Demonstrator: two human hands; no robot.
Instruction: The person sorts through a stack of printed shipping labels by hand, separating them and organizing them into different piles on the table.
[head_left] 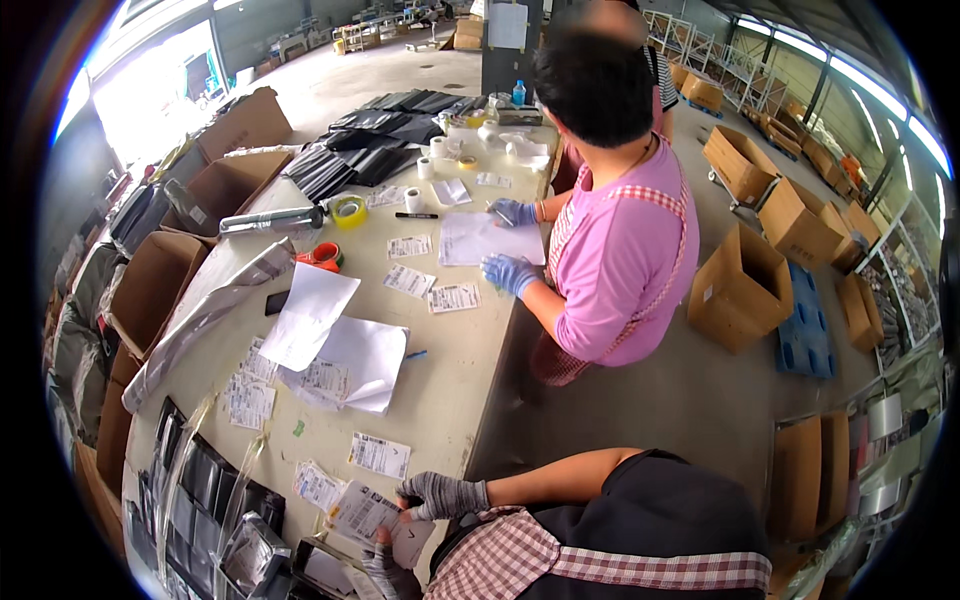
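Observation:
At the near table edge, my right hand, in a grey fingerless glove, holds printed label slips by their edge. Just below, my left hand, gloved alike, grips the lower side of the same slips, its thumb raised; its other fingers are partly hidden. A white slip with a pen mark lies under the right hand. Close by are another label and a small label pile. Left of my hands are black plastic-wrapped packets and a black open-topped box.
Across the table, a co-worker in pink with blue gloves bends over a white sheet. White papers, yellow tape, an orange tape dispenser and black bags cover the tabletop. Cartons and a blue pallet stand right.

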